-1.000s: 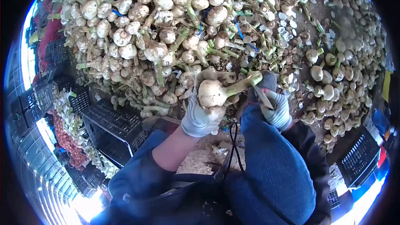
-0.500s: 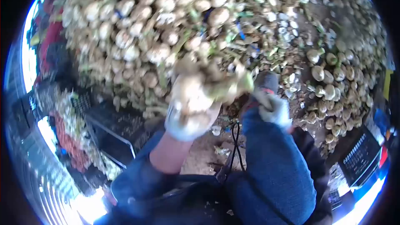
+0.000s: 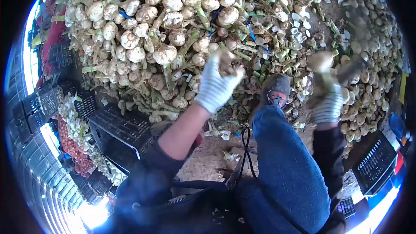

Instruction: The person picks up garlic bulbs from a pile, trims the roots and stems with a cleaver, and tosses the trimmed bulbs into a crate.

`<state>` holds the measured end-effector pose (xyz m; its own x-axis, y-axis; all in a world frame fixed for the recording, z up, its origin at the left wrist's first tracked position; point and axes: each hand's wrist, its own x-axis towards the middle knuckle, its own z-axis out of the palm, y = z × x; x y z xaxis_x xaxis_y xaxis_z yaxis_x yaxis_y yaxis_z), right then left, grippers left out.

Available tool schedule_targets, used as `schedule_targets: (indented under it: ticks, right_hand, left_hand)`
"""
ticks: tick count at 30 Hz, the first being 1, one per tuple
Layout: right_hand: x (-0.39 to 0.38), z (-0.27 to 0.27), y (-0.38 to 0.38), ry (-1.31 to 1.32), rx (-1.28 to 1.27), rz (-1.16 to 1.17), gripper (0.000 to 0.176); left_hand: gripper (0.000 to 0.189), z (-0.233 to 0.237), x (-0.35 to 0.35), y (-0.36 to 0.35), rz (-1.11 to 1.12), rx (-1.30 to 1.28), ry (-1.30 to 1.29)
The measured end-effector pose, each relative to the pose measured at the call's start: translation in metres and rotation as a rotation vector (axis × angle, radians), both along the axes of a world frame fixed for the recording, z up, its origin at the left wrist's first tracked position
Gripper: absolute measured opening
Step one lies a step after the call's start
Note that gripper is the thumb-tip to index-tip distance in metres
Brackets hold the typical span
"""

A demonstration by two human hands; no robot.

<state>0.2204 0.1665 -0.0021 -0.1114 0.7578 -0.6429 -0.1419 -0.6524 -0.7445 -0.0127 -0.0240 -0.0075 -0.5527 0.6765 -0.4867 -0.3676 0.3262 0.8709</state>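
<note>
My left hand, in a white knit glove, reaches forward into the big pile of untrimmed garlic. Its fingers curl round a dirty bulb at the pile's near edge. My right hand, in a striped glove, is stretched out to the right over the heap of trimmed bulbs. It grips a pale trimmed bulb. A dark blurred shape beside that hand may be a blade. Motion blur hides its fingers.
My right leg in blue jeans runs forward to a dark shoe resting among cut stalks and skins. Black plastic crates stand at the left, another crate at the right. Red net sacks of bulbs lie at the far left.
Both hands were together on one stalked bulb over my knee. My left hand has since reached forward into the pile, and my right hand has swung out right with the trimmed bulb.
</note>
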Motion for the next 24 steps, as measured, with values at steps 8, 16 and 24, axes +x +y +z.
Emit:
schedule_targets:
  ticks: [8,16,24]
  right_hand:
    - [0.038,-0.027,0.009,-0.401,0.085,0.025,0.031]
    - [-0.027,0.016,-0.047,0.061,0.08,0.609,0.015]
    - [-0.051,0.048,-0.063,0.003,0.465,0.932,0.019]
  left_hand:
    - [0.094,-0.059,-0.06,0.102,-0.024,-0.685,0.518]
    - [0.064,-0.005,-0.02,0.066,0.152,0.091,0.259]
    - [0.11,0.038,0.059,-0.005,0.0,0.358,-0.007]
